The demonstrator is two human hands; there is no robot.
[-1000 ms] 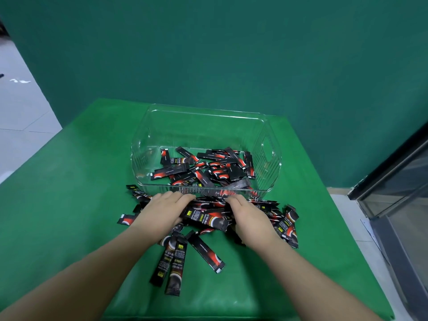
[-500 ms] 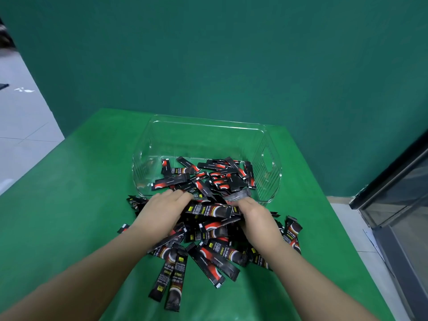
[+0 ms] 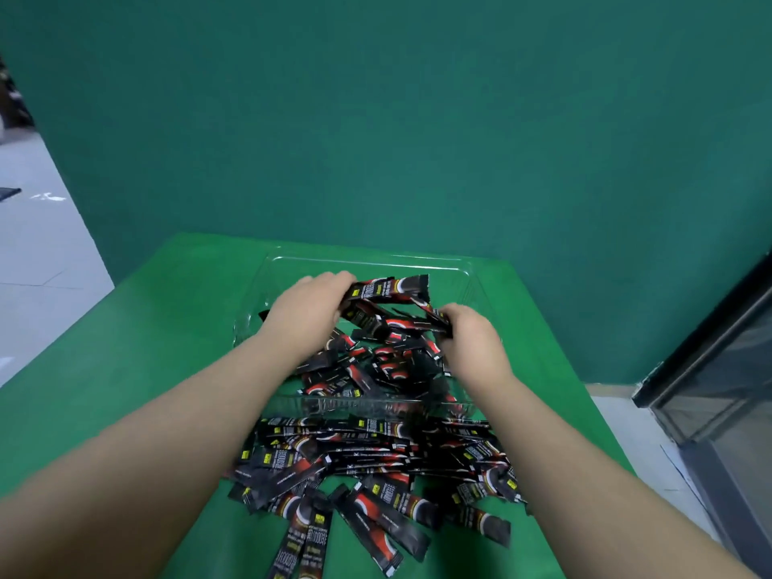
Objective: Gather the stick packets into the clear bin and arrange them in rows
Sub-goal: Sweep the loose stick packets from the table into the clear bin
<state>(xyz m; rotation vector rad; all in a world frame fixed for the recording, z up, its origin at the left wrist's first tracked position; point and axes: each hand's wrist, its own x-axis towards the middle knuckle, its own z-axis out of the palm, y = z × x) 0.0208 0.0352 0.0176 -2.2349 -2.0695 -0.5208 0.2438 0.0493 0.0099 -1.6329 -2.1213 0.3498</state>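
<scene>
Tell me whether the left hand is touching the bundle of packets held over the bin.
Touching. The head view shows the left hand gripping one end of the raised packet bundle, fingers curled around it.

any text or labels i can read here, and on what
None can be read for certain.
Packets on the table: white print and yellow tags, too blurred to read.
Packets in both hands: a yellow tag and white print, blurred.
Clear bin: no label to be seen.

Green table (image 3: 125, 369) sitting against a teal wall (image 3: 376, 119). Pale tiled floor (image 3: 37, 252) showing on the left, dark glass-fronted cabinet (image 3: 727, 386) standing on the right.
</scene>
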